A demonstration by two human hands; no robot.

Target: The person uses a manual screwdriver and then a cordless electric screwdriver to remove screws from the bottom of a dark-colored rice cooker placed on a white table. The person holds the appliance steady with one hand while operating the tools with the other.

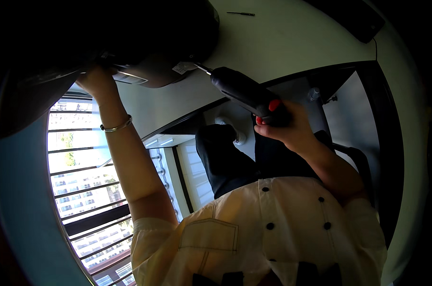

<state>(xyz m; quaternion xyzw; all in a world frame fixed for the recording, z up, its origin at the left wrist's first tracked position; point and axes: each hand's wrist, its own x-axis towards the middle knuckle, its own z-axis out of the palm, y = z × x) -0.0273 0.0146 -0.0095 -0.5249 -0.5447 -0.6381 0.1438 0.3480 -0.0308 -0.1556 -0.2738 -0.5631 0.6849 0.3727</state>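
Observation:
My right hand (292, 125) is wrapped round the handle of a black cordless screwdriver (242, 90) with red buttons. Its thin metal bit points up and left, the tip close to the edge of a large dark rounded object (159, 64); whether the two touch I cannot tell. That object carries pale labels, and deep shadow hides most of its shape. My left hand (98, 82), a bracelet on its wrist, reaches up to the object's lower left side. Its fingers are lost in the dark there.
A slim rod like a driver bit (241, 14) lies on the pale tabletop (273, 43). At the upper right sits a flat black device (354, 21) with a cable. A window (85, 157) with dark horizontal bars is on the left. My legs are under the table edge.

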